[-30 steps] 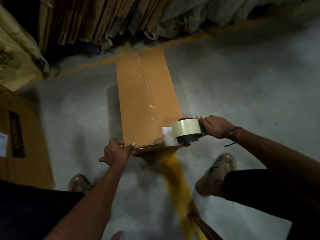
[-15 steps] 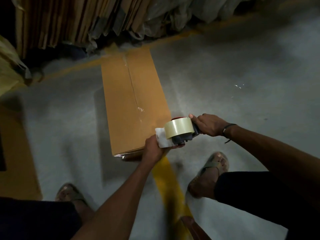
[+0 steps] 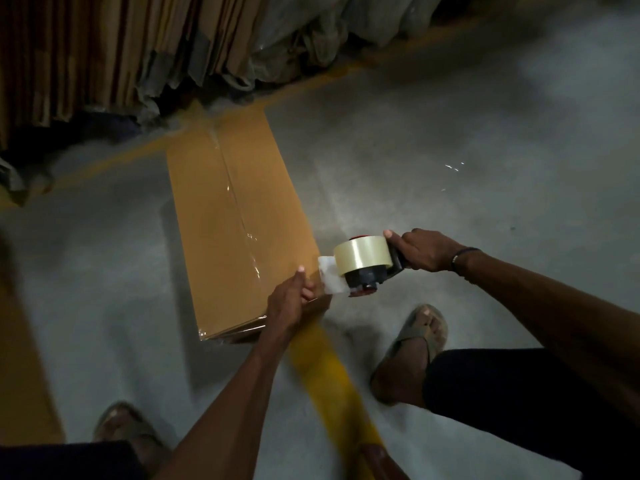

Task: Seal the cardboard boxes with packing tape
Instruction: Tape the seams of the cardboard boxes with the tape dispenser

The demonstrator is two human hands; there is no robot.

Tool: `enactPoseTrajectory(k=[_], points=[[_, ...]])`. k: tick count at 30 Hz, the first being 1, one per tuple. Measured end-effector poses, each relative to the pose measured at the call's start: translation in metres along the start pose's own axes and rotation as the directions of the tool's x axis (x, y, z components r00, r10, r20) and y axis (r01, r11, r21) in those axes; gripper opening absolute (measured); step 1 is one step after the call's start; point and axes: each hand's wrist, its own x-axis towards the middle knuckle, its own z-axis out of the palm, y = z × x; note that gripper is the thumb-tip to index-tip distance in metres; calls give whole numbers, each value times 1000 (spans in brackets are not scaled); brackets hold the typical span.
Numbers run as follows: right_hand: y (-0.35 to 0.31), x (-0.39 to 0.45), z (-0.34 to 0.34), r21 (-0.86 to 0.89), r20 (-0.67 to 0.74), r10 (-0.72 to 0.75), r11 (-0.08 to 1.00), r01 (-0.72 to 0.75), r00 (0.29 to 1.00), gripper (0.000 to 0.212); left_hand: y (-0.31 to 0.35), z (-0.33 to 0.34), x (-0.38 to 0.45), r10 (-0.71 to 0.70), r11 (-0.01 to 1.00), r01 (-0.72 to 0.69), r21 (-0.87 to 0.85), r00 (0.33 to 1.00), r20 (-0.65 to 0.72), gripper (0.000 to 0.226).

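A long brown cardboard box (image 3: pixel 225 209) lies on the grey floor, with clear tape running down its centre seam. My right hand (image 3: pixel 424 249) grips the handle of a tape dispenser (image 3: pixel 363 263) that carries a roll of clear tape, held just off the box's near right corner. A short loose end of tape (image 3: pixel 329 280) hangs from the dispenser. My left hand (image 3: pixel 289 299) is at the box's near right corner and pinches that tape end with thumb and fingers.
Flattened cartons (image 3: pixel 86 53) and plastic-wrapped bundles (image 3: pixel 311 36) are stacked along the far side. A yellow floor line (image 3: pixel 329 368) runs under the box toward me. Another brown box (image 3: pixel 24 375) sits at the left edge. My sandalled feet (image 3: pixel 415 337) stand near the box.
My left hand moved from the box's near left edge across to the right corner and took hold of the tape end. The dispenser stayed at that corner.
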Motion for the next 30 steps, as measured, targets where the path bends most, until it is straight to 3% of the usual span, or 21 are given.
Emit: enactPoseTrajectory(k=[5,8,11,18,25,30], points=[[-14,11,14,14,62,-11,1000,10,998,85,29,16,11,-135,990,142,-22,972,194,118],[-17,14,17,40,70,-16,999,13,997,84,39,21,18,-256,966,253,41,946,199,145],[-16,19,16,81,112,-2,997,-7,994,84,54,31,11,-291,956,294,5,945,150,151],[-8,22,35,232,162,61,968,-98,985,98,57,47,15,-173,982,172,71,985,6,143],[-7,26,35,124,75,87,988,-96,993,85,41,52,27,-119,974,124,189,992,-36,127],[12,22,30,70,-125,185,982,-178,975,86,39,46,26,-133,951,126,282,991,5,144]])
